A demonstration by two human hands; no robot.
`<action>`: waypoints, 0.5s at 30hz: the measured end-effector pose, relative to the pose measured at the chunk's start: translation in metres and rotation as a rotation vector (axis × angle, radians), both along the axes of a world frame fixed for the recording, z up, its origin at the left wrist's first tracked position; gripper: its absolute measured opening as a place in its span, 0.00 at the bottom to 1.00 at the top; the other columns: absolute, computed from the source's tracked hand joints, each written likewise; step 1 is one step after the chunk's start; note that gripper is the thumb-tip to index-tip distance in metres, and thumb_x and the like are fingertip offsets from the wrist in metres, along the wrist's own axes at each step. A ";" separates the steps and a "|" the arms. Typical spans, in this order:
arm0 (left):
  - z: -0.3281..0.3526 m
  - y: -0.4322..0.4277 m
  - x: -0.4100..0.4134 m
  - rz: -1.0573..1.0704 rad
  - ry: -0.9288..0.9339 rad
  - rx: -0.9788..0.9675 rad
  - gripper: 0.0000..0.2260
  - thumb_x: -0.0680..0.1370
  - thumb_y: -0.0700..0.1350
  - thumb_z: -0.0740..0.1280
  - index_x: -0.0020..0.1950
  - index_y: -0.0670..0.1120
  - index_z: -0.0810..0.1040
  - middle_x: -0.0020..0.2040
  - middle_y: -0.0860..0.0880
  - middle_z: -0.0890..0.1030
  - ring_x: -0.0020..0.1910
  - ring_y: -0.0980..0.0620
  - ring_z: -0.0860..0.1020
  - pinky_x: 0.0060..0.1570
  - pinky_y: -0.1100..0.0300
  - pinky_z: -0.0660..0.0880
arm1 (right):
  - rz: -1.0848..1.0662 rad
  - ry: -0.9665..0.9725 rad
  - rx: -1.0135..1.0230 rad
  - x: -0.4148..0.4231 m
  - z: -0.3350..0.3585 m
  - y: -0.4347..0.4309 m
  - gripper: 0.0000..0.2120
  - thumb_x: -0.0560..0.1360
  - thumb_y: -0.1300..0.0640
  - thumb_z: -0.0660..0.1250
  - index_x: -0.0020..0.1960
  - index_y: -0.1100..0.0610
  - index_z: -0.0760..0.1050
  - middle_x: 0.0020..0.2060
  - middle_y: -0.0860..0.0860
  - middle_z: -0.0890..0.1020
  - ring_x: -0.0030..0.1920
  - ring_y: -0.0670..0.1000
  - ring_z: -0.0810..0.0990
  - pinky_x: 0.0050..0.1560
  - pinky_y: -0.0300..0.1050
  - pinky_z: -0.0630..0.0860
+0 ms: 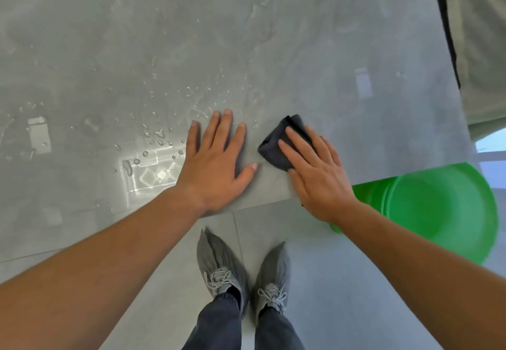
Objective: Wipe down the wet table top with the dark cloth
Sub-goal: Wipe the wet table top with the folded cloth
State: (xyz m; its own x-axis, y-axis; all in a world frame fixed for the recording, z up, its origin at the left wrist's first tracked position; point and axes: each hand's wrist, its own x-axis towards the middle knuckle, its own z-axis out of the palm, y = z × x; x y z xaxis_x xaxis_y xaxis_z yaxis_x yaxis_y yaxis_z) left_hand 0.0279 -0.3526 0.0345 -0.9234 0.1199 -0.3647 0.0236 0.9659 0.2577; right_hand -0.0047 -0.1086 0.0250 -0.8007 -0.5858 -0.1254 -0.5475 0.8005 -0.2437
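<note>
Pressed flat, the right grip (317, 174) bears on the dark cloth (276, 144) with fingers straight, not curled round it. The palm load keeps the folded cloth in full contact with the desk (328, 48). The cloth lies near the desk's front edge, just right of the left grip (216, 163), which rests spread and flat on the surface, probably as a brace. Water droplets (153, 136) stand to the left of the left grip, so most of the wet area is judged not yet wiped. A green basin (438, 207) sits below the desk edge at the right, probably for wringing; no contents can be made out inside it.
</note>
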 end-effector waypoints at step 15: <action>-0.005 -0.043 0.003 0.230 0.023 -0.078 0.35 0.79 0.69 0.37 0.82 0.54 0.41 0.82 0.47 0.34 0.79 0.45 0.30 0.75 0.44 0.30 | -0.134 0.006 -0.042 0.020 -0.008 -0.040 0.27 0.81 0.50 0.56 0.79 0.50 0.62 0.81 0.48 0.58 0.80 0.59 0.53 0.79 0.59 0.51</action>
State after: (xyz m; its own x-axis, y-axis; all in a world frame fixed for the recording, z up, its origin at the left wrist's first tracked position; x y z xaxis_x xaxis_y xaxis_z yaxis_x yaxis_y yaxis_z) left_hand 0.0314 -0.3959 0.0294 -0.9314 -0.1218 -0.3431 -0.1940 0.9635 0.1844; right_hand 0.0151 -0.1491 0.0166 -0.8729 -0.4779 -0.0981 -0.4375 0.8559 -0.2757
